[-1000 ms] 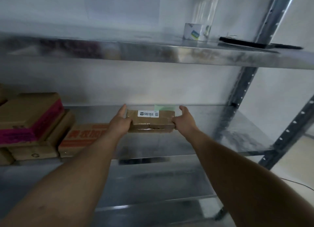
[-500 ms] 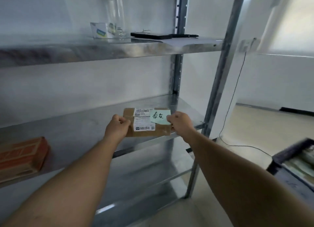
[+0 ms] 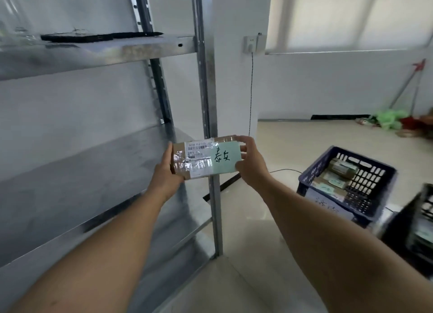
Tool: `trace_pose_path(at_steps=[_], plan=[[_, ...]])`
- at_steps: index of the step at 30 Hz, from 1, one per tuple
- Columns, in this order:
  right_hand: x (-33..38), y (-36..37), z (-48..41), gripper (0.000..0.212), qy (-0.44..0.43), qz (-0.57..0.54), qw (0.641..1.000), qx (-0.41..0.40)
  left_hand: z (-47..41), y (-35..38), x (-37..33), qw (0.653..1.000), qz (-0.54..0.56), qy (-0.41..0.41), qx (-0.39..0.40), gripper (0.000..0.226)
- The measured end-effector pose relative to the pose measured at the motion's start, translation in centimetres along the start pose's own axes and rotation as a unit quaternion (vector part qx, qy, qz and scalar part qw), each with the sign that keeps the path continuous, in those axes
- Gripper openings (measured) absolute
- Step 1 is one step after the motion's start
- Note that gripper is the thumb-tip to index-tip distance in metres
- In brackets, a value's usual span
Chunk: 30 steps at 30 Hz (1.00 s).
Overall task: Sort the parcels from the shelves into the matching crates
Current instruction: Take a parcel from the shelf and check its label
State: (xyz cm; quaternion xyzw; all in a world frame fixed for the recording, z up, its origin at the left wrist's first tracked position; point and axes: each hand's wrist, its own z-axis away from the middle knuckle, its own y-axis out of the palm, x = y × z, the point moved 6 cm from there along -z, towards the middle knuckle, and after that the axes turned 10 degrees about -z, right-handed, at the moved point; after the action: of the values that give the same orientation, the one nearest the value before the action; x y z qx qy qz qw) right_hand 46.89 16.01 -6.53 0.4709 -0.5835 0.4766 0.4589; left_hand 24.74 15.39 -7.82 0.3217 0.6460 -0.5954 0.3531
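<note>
— Step?
— Carrying. Left hand point(image 3: 166, 173) and right hand point(image 3: 252, 164) fingers clasp the flat brown cardboard parcel point(image 3: 196, 159) beside the metal shelf point(image 3: 70, 172).
— Next?
— Probably match its green label point(image 3: 225, 158) to a blue plastic crate point(image 3: 365, 193).

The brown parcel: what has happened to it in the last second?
The parcel was lifted off the shelf and carried rightward, in front of the shelf's corner post, its green note tipped up to face the camera. The view swung right too, bringing a blue crate into sight. Unchanged: the left hand and right hand grip its two ends.
</note>
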Motion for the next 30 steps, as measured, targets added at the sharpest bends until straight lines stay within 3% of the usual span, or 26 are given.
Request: trace_pose_path(at_steps=[5, 12, 16, 24, 30], plan=[[-2.5, -5.7, -0.7, 0.059, 0.005, 0.026, 0.998, -0.050, -2.0, 5.9, -2.7, 0.997, -0.021, 0.045, 0.053, 0.100], [-5.4, -13.3, -3.1, 0.072, 0.021, 0.231, 0.970, -0.067, -7.6, 15.4, -5.5, 0.978, -0.110, 0.121, 0.129, 0.109], [-7.0, -17.7, -4.8, 0.073, 0.062, 0.295, 0.950, -0.084, -11.2, 21.3, -7.5, 0.966, -0.112, 0.158, 0.172, 0.106], [-8.9, -26.0, -7.5, 0.109, 0.159, 0.306, 0.931, -0.119, -17.1, 31.9, -11.9, 0.929, -0.136, 0.215, 0.267, 0.105], [-10.4, -31.4, -7.2, 0.110, 0.224, 0.316, 0.908, -0.160, -17.6, 38.6, -15.4, 0.897, -0.135, 0.264, 0.328, 0.103]])
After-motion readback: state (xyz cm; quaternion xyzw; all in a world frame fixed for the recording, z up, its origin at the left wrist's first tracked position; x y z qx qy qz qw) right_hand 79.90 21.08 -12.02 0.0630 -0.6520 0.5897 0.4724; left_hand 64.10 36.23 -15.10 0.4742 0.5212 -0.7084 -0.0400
